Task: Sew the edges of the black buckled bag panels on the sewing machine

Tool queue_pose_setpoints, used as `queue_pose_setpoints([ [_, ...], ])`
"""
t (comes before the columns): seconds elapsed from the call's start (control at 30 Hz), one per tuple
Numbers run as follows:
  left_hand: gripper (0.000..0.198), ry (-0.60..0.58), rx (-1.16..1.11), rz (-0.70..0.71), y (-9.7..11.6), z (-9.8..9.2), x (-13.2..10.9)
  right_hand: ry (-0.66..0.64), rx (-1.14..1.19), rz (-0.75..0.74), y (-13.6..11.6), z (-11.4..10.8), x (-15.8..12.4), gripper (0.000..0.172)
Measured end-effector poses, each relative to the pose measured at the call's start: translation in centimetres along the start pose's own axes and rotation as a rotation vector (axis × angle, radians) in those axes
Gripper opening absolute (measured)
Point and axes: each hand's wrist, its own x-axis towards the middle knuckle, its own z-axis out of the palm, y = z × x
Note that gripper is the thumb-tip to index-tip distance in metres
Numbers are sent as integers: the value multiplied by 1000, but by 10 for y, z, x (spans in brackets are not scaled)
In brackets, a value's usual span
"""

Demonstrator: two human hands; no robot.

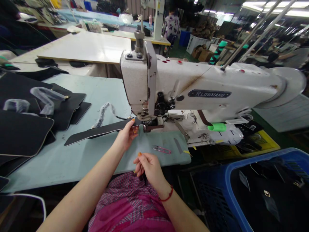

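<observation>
My left hand [126, 137] grips a black leather-like panel [96, 131] with a pale edge, thumb on top and fingers below. The panel is seen nearly edge-on, and its right end reaches the needle area of a white sewing machine [173, 83]. Behind it lies a plastic-wrapped cord or handle [102, 114]. Over the front edge of the table, close to my lap, my right hand [148, 166] is closed with thumb against fingers; anything inside is hidden. Pink thread snips [161, 149] lie just beyond that hand.
Several black panels [24, 132], some with plastic-wrapped parts, are stacked on the pale blue tabletop [72, 170] at left. A blue basket [227, 193] of black pieces stands at lower right, near a yellow crate [263, 141]. A person [172, 25] is in the background.
</observation>
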Motion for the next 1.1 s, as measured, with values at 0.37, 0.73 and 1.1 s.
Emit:
queue_pose_setpoints([
  [0.37, 36, -64, 47, -85, -6, -7, 8, -8, -27, 28, 2, 2, 8, 57],
  [0.73, 41, 79, 150, 62, -14, 4, -6, 10, -30, 56, 8, -5, 17, 55],
  [1.1, 33, 324, 70, 35, -28, 27, -26, -21, -75, 26, 8, -8, 23, 54],
])
